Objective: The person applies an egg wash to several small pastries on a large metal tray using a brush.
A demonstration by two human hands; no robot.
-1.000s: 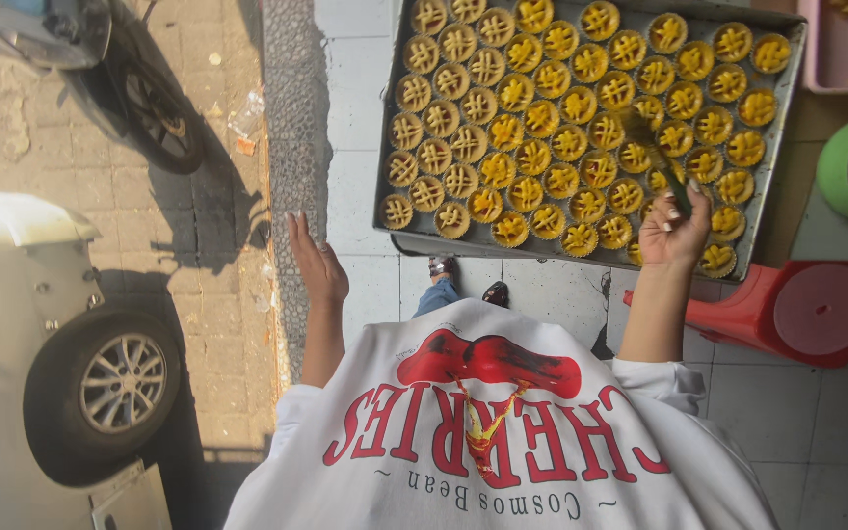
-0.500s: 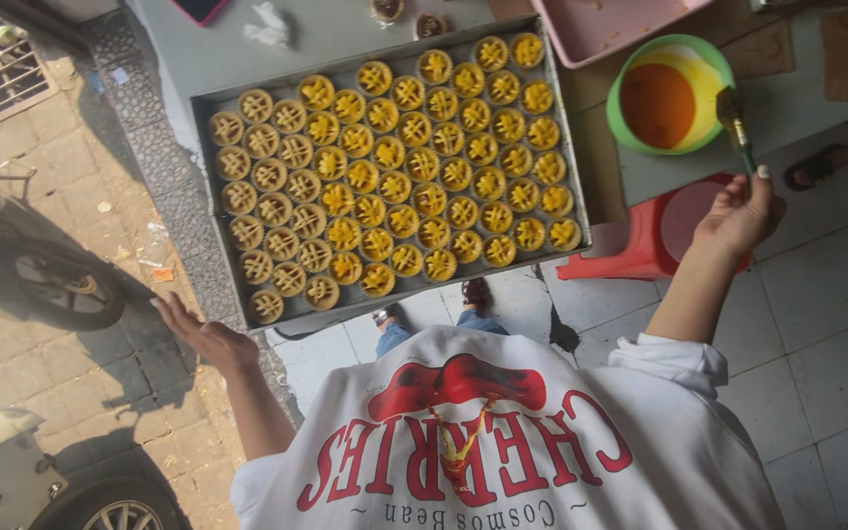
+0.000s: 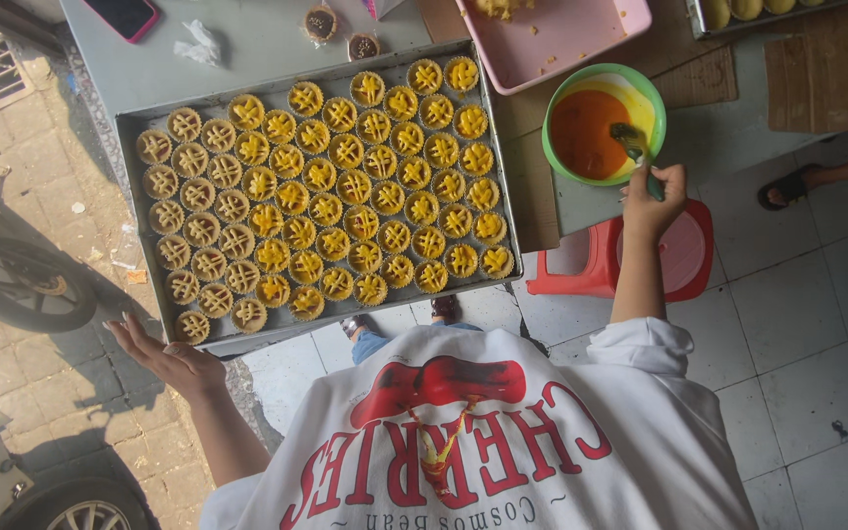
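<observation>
The right hand (image 3: pixel 654 192) grips a brush (image 3: pixel 634 147) dipped in the green bowl (image 3: pixel 653 106); the left hand (image 3: pixel 171 359) hangs released, fingers spread, beside the tart tray (image 3: pixel 130 186).

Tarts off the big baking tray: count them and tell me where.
2. One dark tart and a second tart sit side by side on the grey table just beyond the baking tray.
</observation>
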